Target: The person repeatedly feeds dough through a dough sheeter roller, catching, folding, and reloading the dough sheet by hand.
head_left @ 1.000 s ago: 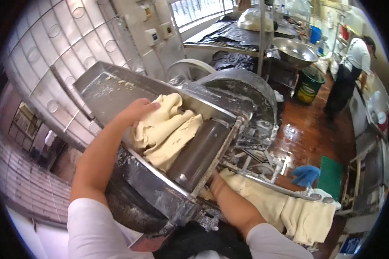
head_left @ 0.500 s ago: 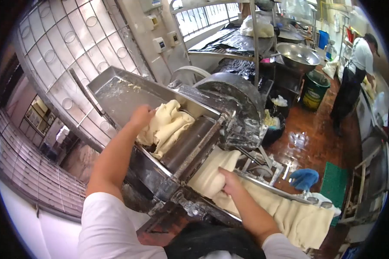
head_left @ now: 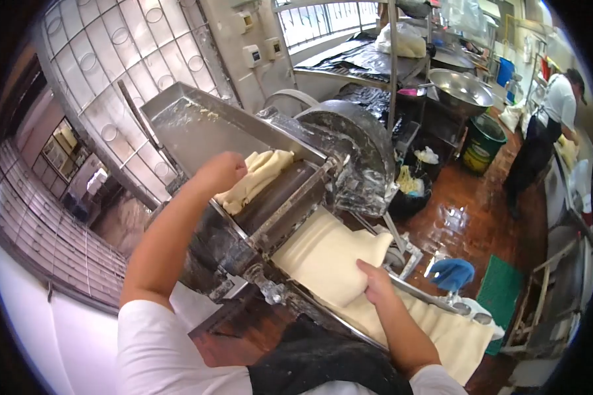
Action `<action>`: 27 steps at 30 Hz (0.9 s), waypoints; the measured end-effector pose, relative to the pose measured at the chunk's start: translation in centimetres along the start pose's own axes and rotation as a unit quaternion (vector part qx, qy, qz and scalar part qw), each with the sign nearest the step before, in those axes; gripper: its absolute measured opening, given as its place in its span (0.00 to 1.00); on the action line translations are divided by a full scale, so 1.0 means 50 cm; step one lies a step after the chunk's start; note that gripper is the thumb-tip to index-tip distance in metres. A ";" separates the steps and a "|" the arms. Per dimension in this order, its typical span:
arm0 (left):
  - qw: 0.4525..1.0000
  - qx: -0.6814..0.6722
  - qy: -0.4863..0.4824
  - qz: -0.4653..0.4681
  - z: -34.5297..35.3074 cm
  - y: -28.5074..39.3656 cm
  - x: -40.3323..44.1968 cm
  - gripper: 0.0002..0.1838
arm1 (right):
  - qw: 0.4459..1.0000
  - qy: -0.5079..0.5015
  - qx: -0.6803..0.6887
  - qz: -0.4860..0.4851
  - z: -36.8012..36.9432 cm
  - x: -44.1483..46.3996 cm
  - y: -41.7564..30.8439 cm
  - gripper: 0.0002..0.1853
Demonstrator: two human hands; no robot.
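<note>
Reaching forward, left hand [head_left: 223, 174] curls by folded dough [head_left: 262, 176], hold unclear; right hand [head_left: 378, 284] grips dough sheet [head_left: 326, 257].

The fingers of the right hand [head_left: 377, 283] are hidden under the dough sheet [head_left: 323, 253]; whether the left hand [head_left: 223, 172] touches the folded dough [head_left: 262, 176] cannot be told. The near edge cuts off the black apron [head_left: 323, 362]; lettering on the far green bucket [head_left: 486, 141] is too small to read.
</note>
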State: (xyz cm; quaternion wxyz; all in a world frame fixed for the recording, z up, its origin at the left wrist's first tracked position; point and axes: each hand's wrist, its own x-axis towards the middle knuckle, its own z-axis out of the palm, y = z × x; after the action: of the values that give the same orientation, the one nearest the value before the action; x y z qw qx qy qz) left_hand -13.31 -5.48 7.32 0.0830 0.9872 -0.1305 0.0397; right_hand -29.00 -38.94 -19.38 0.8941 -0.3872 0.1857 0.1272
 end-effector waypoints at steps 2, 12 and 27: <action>0.994 -0.100 0.035 0.035 -0.053 0.120 -0.094 0.13 | 1.000 -0.006 0.007 -0.001 -0.011 -0.029 -0.024 0.25; 0.690 -0.520 -0.488 -0.125 0.489 0.201 -0.440 0.16 | 0.998 0.043 -0.050 -0.008 -0.052 -0.188 -0.152 0.24; 0.696 -0.593 -0.032 -0.404 0.670 0.123 -0.137 0.16 | 0.963 0.170 -0.184 -0.099 -0.033 -0.388 -0.301 0.30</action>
State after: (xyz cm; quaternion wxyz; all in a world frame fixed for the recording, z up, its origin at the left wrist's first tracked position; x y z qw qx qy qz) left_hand -19.65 -15.44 -25.33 0.6554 0.6914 0.2815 -0.1144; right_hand -41.23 -51.81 -2.36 0.7708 -0.5774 0.2691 0.0027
